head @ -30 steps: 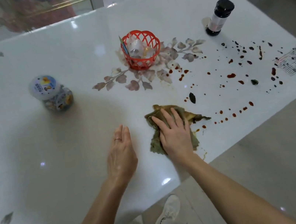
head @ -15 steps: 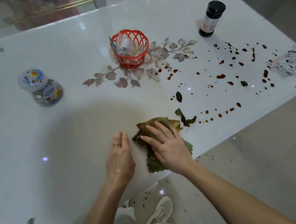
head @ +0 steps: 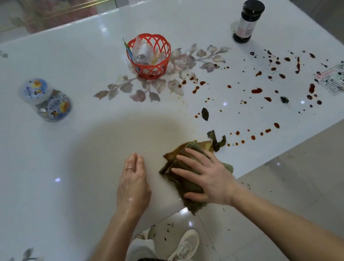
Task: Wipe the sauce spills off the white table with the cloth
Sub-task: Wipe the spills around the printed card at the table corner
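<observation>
A crumpled olive-brown cloth (head: 173, 164) lies at the near edge of the white table (head: 78, 145), one corner hanging over the edge. My right hand (head: 205, 174) presses flat on it with spread fingers. My left hand (head: 133, 181) rests flat on the bare table just left of the cloth, not touching it. Reddish-brown sauce spills (head: 257, 91) dot the table's right half, with a row of drops (head: 253, 135) right of the cloth. Dark leaf scraps (head: 205, 113) lie among them, and one scrap (head: 216, 140) sits at the cloth's far right corner.
A red plastic basket (head: 150, 54) stands mid-table, a dark sauce bottle (head: 247, 21) at the far right, a lidded jar (head: 45, 100) at the left. A printed sticker (head: 338, 79) sits by the right edge. Crumbs and my shoe (head: 184, 245) are on the floor below.
My right hand has dragged the cloth toward me and leftward to the table's near edge, clearing drops that were beside it. The left hand stayed in place.
</observation>
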Demonstrator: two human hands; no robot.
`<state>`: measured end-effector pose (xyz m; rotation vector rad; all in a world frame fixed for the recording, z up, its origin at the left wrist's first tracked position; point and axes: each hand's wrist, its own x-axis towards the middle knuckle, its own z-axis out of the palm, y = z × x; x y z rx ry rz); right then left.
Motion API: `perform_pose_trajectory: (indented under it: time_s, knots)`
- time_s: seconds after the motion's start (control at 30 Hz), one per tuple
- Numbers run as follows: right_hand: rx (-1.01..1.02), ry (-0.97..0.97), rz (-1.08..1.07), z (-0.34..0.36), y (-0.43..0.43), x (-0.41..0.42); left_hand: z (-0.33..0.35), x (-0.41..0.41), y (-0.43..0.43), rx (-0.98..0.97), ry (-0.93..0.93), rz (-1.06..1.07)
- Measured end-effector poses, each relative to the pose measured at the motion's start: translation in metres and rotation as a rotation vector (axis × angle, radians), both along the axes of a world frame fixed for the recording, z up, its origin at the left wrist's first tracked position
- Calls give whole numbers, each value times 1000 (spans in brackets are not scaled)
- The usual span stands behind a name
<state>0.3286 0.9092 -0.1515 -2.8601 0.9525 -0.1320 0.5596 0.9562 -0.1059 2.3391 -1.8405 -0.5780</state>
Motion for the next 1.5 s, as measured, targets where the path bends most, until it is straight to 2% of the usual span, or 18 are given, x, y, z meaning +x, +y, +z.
perform_pose_trajectory:
  time_s: [0.17,0.3,0.37,0.5,0.57,0.8,1.0,1.03,1.17,1.3,1.5]
  knots:
    - [-45,-34,-205,-1,-32,-34,-1,1,0,1,24,4]
    - [-39,-31,-449,0,-14,-14,-2,-5,0,-16,3,14]
    - [-66,-45,-430,-4,1,-7,-3,-6,0,-23,-2,21]
    - [-98,-96,-184,-9,-13,-39,-2,-5,-2,8,9,30]
    - [-115,-112,-198,-10,-25,-51,-1,-4,-3,26,11,33]
    - [-43,-234,-621,-3,-11,-22,1,-12,-5,44,-11,56]
    - [-36,-210,-325,-8,-15,-41,1,-14,-7,55,-17,76]
    - [-21,-198,-345,-7,-26,-49,2,-14,-7,56,-18,76]
    - [46,-186,-645,-3,-57,-61,4,-14,-9,56,-14,86]
    - [-14,-180,-738,-3,-40,-37,3,-17,-10,35,-24,108]
    - [-92,-132,-424,-6,-29,-18,6,-21,-17,39,-37,120]
